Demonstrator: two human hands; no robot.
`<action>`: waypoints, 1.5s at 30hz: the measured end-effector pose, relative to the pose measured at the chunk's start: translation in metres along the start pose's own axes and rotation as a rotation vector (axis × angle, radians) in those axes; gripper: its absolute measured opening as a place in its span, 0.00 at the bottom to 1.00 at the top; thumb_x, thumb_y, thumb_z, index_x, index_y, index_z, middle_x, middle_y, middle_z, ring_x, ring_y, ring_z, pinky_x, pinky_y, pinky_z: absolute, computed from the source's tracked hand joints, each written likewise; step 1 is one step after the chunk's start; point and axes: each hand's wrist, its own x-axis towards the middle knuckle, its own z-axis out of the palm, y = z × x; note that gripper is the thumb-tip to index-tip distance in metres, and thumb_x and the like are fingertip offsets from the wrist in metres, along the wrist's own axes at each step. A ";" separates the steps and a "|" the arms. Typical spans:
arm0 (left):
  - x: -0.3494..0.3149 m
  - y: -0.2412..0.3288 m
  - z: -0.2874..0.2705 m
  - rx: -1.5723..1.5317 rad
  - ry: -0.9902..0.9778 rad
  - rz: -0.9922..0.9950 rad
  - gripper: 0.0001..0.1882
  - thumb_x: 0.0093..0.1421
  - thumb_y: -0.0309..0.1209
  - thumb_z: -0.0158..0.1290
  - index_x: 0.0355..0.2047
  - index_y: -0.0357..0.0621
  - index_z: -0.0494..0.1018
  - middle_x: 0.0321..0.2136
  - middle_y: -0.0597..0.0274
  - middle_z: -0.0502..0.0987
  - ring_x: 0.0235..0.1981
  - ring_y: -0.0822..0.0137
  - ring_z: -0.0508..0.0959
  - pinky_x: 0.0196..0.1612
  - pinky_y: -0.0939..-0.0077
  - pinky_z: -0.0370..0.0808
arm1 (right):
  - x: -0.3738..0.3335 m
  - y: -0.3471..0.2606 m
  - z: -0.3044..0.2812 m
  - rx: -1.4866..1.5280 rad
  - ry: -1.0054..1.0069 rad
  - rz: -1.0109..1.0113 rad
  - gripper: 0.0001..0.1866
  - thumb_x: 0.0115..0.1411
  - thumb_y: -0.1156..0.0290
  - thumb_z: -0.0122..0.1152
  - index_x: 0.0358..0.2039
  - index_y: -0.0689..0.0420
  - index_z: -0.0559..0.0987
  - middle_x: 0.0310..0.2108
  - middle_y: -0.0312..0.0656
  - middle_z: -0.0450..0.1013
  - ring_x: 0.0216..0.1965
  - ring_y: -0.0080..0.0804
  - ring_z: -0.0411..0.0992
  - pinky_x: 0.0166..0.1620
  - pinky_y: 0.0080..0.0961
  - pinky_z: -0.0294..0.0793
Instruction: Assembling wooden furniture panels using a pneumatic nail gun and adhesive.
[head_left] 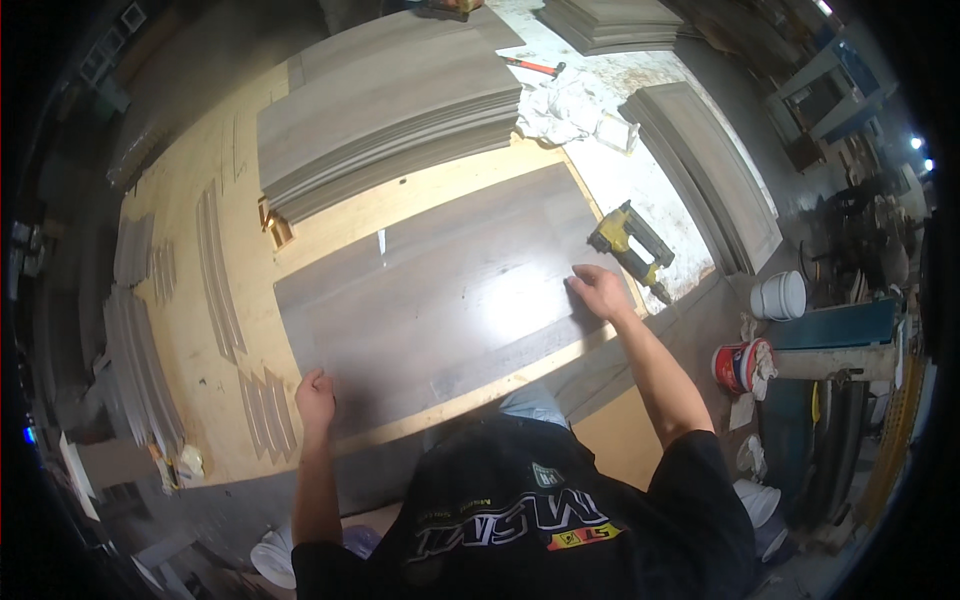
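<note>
A wide grey-brown wooden panel [430, 300] lies flat on the worktable in front of me. My left hand [316, 402] is closed at the panel's left edge, near its front corner, with the thumb uppermost. Toward the right front corner, my right hand [600, 292] rests over the panel with fingers curled in. Whatever its fingers may hold is hidden. Just beyond that hand, a yellow and black nail gun [635, 248] lies by the panel's right edge. A pale streak and small marks show on the panel's surface.
Behind the panel rises a stack of similar panels [390, 140]. Grey strips [220, 280] and short pieces [268, 415] lie at left. More panels [705, 170], an orange-handled hammer [535, 66] and a crumpled white cloth [555, 108] are at right. Buckets [778, 296] stand beside the table.
</note>
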 end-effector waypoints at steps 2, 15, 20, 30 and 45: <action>0.033 0.012 -0.001 0.005 -0.018 -0.058 0.11 0.60 0.29 0.59 0.40 0.35 0.80 0.21 0.62 0.78 0.24 0.71 0.77 0.31 0.72 0.75 | 0.026 -0.003 0.007 0.114 0.029 0.062 0.25 0.61 0.55 0.65 0.52 0.61 0.81 0.51 0.54 0.79 0.52 0.47 0.78 0.55 0.35 0.76; 0.067 0.062 -0.008 0.414 -0.078 -0.062 0.12 0.57 0.35 0.61 0.29 0.36 0.81 0.22 0.53 0.81 0.25 0.56 0.81 0.35 0.63 0.77 | 0.077 -0.027 -0.002 0.026 0.033 0.106 0.13 0.60 0.66 0.65 0.42 0.59 0.86 0.36 0.54 0.82 0.40 0.51 0.81 0.49 0.39 0.79; 0.060 0.052 -0.006 0.183 -0.135 -0.329 0.10 0.62 0.32 0.59 0.30 0.38 0.78 0.22 0.61 0.78 0.21 0.67 0.76 0.28 0.71 0.74 | 0.080 -0.036 -0.011 0.064 -0.007 0.175 0.12 0.59 0.66 0.67 0.41 0.59 0.86 0.37 0.53 0.82 0.39 0.50 0.81 0.48 0.38 0.79; 0.109 0.155 0.023 0.537 0.118 0.344 0.11 0.60 0.27 0.60 0.44 0.42 0.76 0.36 0.60 0.76 0.36 0.60 0.76 0.44 0.63 0.72 | 0.148 -0.086 -0.012 -0.073 0.023 -0.218 0.16 0.58 0.71 0.67 0.48 0.54 0.82 0.49 0.46 0.76 0.51 0.50 0.73 0.54 0.41 0.74; 0.156 0.168 0.017 0.431 -0.345 0.163 0.13 0.53 0.29 0.65 0.39 0.43 0.80 0.39 0.57 0.78 0.42 0.51 0.75 0.47 0.61 0.73 | 0.188 -0.134 0.030 -0.118 -0.315 -0.605 0.07 0.57 0.69 0.70 0.37 0.51 0.85 0.37 0.36 0.76 0.42 0.40 0.71 0.51 0.37 0.66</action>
